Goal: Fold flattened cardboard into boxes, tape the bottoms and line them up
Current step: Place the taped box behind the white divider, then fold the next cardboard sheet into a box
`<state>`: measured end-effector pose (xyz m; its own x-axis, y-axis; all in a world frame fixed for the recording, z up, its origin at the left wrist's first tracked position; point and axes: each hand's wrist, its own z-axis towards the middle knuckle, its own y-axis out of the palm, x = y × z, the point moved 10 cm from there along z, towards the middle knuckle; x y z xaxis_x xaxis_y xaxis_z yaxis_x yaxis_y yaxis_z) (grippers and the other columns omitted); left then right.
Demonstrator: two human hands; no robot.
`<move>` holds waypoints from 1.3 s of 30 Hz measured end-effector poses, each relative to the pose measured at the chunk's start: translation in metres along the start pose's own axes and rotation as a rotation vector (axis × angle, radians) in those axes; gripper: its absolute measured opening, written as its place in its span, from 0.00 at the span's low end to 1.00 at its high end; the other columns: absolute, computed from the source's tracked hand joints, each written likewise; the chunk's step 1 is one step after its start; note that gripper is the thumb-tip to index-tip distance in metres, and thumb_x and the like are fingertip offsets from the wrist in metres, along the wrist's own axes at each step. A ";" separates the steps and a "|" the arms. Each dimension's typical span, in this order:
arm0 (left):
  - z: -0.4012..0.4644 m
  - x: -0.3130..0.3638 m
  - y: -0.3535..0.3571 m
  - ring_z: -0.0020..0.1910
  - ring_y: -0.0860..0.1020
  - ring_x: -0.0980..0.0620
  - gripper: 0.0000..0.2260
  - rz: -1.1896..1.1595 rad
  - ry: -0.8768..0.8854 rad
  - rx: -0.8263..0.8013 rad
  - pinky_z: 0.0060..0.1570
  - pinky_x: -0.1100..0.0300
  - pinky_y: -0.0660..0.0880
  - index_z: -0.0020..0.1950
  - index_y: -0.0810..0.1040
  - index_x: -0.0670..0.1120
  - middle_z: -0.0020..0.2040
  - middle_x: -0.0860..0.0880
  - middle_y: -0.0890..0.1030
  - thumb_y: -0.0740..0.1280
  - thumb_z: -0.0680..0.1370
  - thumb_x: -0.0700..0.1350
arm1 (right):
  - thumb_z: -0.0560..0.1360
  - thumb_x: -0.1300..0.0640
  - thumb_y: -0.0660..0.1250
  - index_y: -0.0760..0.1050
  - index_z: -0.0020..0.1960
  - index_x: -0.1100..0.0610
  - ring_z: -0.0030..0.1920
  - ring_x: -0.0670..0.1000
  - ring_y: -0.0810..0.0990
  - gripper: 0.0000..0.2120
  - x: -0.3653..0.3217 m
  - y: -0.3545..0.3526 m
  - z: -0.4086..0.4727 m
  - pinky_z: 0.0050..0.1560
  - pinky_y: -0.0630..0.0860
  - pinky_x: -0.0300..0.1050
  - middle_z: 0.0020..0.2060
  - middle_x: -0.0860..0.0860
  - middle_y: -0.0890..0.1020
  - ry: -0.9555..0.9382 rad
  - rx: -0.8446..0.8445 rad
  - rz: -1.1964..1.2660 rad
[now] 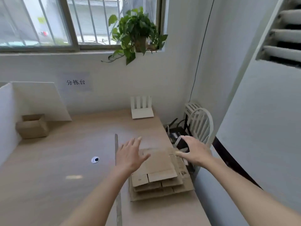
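I see the stack of flattened cardboard (160, 175) lying at the right edge of the bench (65, 160), its sheets fanned unevenly so that I cannot count them. Print on the top sheet is too small for me to read. My left hand (130, 154) is over the stack's left side, fingers straight and spread, holding nothing; whether the palm touches the top sheet I cannot tell, since the hand covers that part. My right hand (193, 152) is at the stack's far right corner, fingers likewise spread and empty, hiding the corner beneath it. Just left of the stack a long thin strip (116, 147) runs along the bench, partly crossed by my left forearm; what it is I cannot make out. Further left of the stack lies a small tape roll (95, 159), blurred. Far left of the stack, against a white board (40, 100), stands one folded box (32, 126), open at the top. Behind the stack a white router (142, 108) sits by the wall, and a potted plant (138, 33) above it on the window ledge.
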<state>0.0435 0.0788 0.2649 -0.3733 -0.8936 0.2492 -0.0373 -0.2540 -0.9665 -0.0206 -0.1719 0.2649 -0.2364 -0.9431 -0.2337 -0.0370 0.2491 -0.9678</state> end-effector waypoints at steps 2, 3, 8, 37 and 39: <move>0.006 -0.006 0.051 0.78 0.61 0.50 0.38 -0.005 -0.045 -0.061 0.75 0.51 0.59 0.81 0.55 0.54 0.80 0.51 0.61 0.60 0.77 0.70 | 0.75 0.29 0.64 0.55 0.83 0.48 0.80 0.49 0.61 0.44 0.022 0.053 0.016 0.76 0.65 0.52 0.81 0.46 0.61 0.011 -0.074 0.031; 0.010 -0.011 0.077 0.79 0.59 0.50 0.39 -0.004 -0.068 -0.095 0.76 0.51 0.58 0.81 0.54 0.54 0.81 0.51 0.59 0.60 0.76 0.70 | 0.75 0.29 0.64 0.55 0.83 0.48 0.80 0.50 0.61 0.44 0.029 0.078 0.024 0.76 0.65 0.52 0.81 0.46 0.61 0.011 -0.102 0.044; 0.027 -0.042 0.190 0.78 0.61 0.49 0.40 -0.052 -0.178 -0.195 0.75 0.51 0.61 0.81 0.54 0.55 0.81 0.51 0.59 0.61 0.75 0.71 | 0.74 0.29 0.65 0.51 0.83 0.45 0.81 0.51 0.59 0.46 0.052 0.195 0.060 0.76 0.65 0.55 0.83 0.46 0.56 0.027 -0.226 0.124; -0.015 -0.022 0.166 0.67 0.67 0.57 0.63 -0.761 -0.180 0.014 0.62 0.57 0.68 0.75 0.42 0.76 0.70 0.55 0.65 0.85 0.58 0.53 | 0.67 0.33 0.77 0.42 0.81 0.33 0.64 0.48 0.73 0.56 0.061 0.165 0.050 0.64 0.73 0.53 0.70 0.46 0.71 0.021 -0.028 0.791; -0.031 -0.014 0.154 0.68 0.68 0.57 0.62 -0.806 -0.127 0.028 0.66 0.53 0.71 0.75 0.44 0.75 0.69 0.60 0.65 0.86 0.57 0.55 | 0.66 0.31 0.76 0.44 0.79 0.28 0.62 0.50 0.77 0.53 0.058 0.154 0.031 0.63 0.76 0.55 0.66 0.46 0.74 0.002 -0.017 0.800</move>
<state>0.0142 0.0636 0.1109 -0.1338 -0.4671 0.8740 -0.2257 -0.8444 -0.4859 -0.0101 -0.1956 0.0998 -0.1994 -0.4767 -0.8562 0.1298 0.8532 -0.5052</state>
